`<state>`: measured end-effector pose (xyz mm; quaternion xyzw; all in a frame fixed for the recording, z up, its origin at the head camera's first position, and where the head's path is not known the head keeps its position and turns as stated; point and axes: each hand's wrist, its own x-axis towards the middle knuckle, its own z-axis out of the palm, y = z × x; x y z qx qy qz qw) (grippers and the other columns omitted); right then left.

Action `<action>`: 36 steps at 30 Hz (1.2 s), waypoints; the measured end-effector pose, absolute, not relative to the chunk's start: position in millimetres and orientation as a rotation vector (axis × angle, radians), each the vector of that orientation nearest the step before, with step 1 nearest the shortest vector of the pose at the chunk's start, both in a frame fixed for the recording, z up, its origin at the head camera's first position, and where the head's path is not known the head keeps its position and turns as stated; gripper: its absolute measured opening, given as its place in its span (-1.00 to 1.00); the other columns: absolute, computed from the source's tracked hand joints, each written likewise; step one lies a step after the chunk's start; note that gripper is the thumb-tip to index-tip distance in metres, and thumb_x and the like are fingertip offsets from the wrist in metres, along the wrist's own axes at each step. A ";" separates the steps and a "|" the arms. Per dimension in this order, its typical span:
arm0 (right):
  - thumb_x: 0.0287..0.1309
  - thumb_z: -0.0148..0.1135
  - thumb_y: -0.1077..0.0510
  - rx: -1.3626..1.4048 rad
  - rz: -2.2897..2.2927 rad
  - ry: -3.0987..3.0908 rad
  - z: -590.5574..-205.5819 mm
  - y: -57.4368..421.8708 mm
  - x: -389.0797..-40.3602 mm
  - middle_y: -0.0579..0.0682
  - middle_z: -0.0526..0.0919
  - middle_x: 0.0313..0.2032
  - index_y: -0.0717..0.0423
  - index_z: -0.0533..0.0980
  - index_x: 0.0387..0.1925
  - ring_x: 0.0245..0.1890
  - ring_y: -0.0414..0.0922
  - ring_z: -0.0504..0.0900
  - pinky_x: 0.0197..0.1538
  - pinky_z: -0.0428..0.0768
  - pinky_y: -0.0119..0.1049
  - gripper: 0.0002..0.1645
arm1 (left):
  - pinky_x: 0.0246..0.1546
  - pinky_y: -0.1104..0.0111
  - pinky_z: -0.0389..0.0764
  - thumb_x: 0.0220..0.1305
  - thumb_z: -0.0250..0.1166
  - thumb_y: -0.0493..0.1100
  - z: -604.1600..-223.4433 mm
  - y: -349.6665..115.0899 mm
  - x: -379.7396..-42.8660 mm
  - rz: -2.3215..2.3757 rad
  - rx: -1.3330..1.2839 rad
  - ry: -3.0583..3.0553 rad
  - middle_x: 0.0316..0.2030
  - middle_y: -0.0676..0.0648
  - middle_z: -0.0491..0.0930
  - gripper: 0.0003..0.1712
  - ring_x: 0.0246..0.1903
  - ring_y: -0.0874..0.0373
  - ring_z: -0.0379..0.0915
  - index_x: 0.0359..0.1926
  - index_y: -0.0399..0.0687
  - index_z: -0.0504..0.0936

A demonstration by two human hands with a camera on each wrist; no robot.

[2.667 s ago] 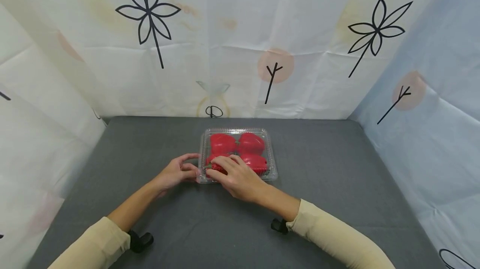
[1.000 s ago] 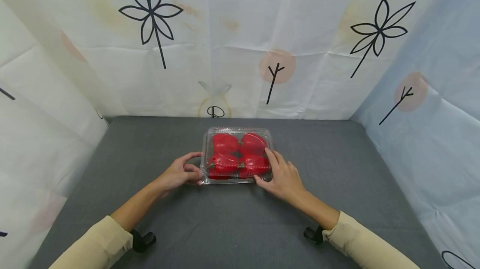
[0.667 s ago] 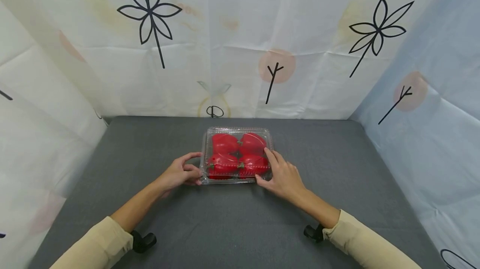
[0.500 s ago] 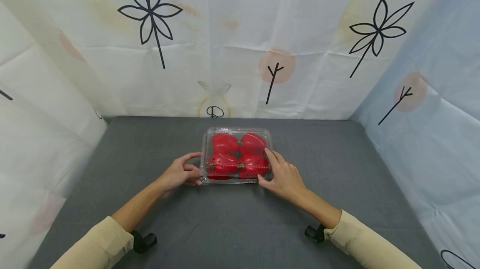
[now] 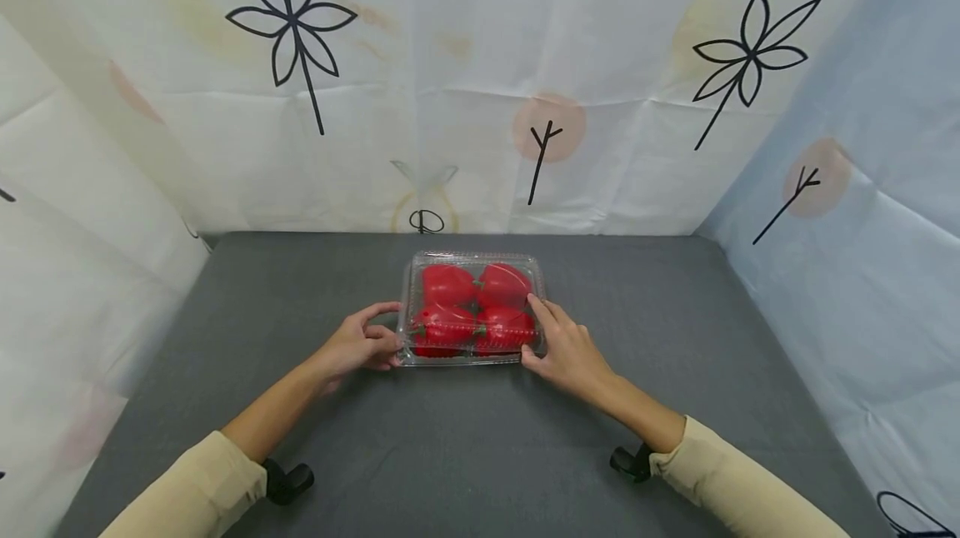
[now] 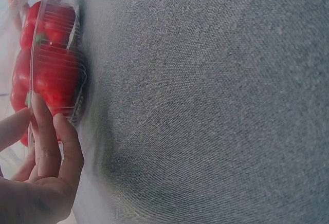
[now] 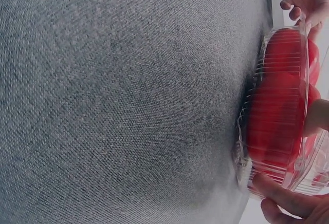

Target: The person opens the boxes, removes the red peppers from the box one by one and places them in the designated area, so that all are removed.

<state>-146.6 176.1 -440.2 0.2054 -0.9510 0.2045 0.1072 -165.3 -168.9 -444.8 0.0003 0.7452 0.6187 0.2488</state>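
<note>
1. Beige cloth sleeves [image 5: 187, 488], then the left hand [image 5: 354, 348] pinching and right hand [image 5: 572, 360] gripping near corners of a clear, rectangular plastic box [image 5: 465, 361].
2. It sits on the grey tabletop [image 5: 465, 455], four red peppers [image 5: 450, 284] inside.
3. I'd say closing it is underway; next calls for even pressing.

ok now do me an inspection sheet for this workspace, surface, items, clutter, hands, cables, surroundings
Surface: grey table with a woven-looking covering.
Job's things: clear plastic container resting on the table; four red peppers visible inside, two by two.
Clutter: nothing seen.
Left grip: thumb and fingers pinch the container's left edge.
Right grip: thumb and fingers hold the container around its near right corner.
Cables: none plainly seen; a thin dark line by the back left corner is too small to identify.
Surroundings: pale, creased printed fabric behind and on both sides.
</note>
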 end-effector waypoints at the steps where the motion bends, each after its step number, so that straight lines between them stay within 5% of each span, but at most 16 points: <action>1: -0.06 0.42 0.14 0.604 0.609 -2.802 -439.8 175.7 -146.5 0.32 0.52 0.17 0.25 0.32 0.38 -0.37 0.00 0.62 -0.42 0.54 -0.16 -0.08 | -0.22 0.28 0.67 0.36 0.29 -0.23 -445.0 -169.2 -165.5 1.687 0.000 2.030 -0.22 -0.13 0.67 -0.25 -0.35 0.05 0.64 0.48 -0.03 0.17; 9: -0.07 0.41 0.21 0.614 0.610 -2.819 -437.7 174.7 -146.7 0.34 0.52 0.17 0.27 0.32 0.38 -0.18 0.12 0.67 -0.31 0.58 -0.03 -0.09 | -0.23 0.27 0.67 0.36 0.30 -0.24 -446.7 -170.3 -166.5 1.684 0.017 2.026 -0.23 -0.12 0.68 -0.25 -0.35 0.07 0.64 0.47 -0.04 0.17; 14: -0.05 0.39 0.26 0.625 0.606 -2.840 -434.8 174.1 -147.2 0.37 0.50 0.18 0.28 0.32 0.38 -0.37 0.00 0.65 -0.38 0.53 -0.12 -0.11 | -0.20 0.25 0.67 0.35 0.31 -0.22 -447.2 -171.0 -167.8 1.684 0.017 2.027 -0.23 -0.12 0.68 -0.24 -0.35 0.05 0.65 0.47 -0.05 0.18; 19: 0.02 0.33 0.27 0.635 0.580 -2.876 -432.2 173.1 -147.0 0.39 0.48 0.20 0.29 0.29 0.39 -0.62 -0.24 0.38 -0.46 0.42 -0.23 -0.14 | -0.16 0.25 0.66 0.35 0.32 -0.19 -446.3 -170.9 -168.0 1.677 0.009 2.021 -0.21 -0.13 0.68 -0.23 -0.32 0.05 0.65 0.48 -0.04 0.16; 36: -0.12 0.33 0.41 0.758 0.405 -2.662 -436.9 180.0 -151.1 0.30 0.63 -0.02 0.28 0.45 0.26 -0.74 -0.28 0.13 -0.68 0.14 -0.48 -0.23 | -0.18 0.29 0.64 0.36 0.29 -0.24 -445.1 -174.8 -170.3 1.663 0.021 2.041 -0.24 -0.09 0.67 -0.25 -0.35 0.09 0.62 0.48 -0.06 0.18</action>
